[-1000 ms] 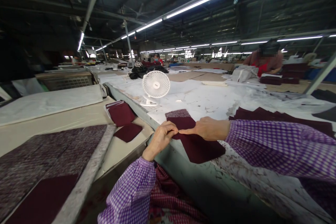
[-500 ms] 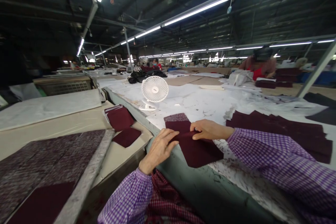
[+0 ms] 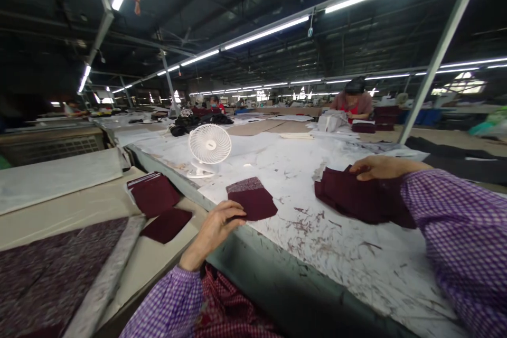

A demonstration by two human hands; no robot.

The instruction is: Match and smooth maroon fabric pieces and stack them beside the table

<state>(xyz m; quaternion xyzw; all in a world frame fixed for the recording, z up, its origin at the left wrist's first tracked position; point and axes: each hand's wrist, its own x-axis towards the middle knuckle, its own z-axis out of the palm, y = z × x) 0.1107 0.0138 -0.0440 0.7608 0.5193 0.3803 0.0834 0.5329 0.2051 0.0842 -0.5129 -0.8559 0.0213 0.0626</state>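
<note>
Near the table's front edge lies a maroon fabric piece (image 3: 256, 205) with a speckled grey-maroon patch along its far end. My left hand (image 3: 216, 226) has its near left corner pinched between thumb and fingers. Further right, my right hand (image 3: 380, 167) is at the top of a spread pile of maroon fabric pieces (image 3: 352, 200), its bent fingers and thumb closed at the upper edge of a piece. The hand and purple checked sleeve hide part of the pile's right side.
A small white fan (image 3: 209, 143) stands on the white-covered table (image 3: 293, 264), which carries dark lint. At left, a stack of maroon pieces (image 3: 154, 195) and speckled fabric (image 3: 59, 269) lie on a lower beige surface (image 3: 127, 259). A co-worker (image 3: 352, 100) is across the table.
My right hand has moved right from the maroon fabric before me to the pile. The near maroon piece is gone from the front edge. The view has turned right.
</note>
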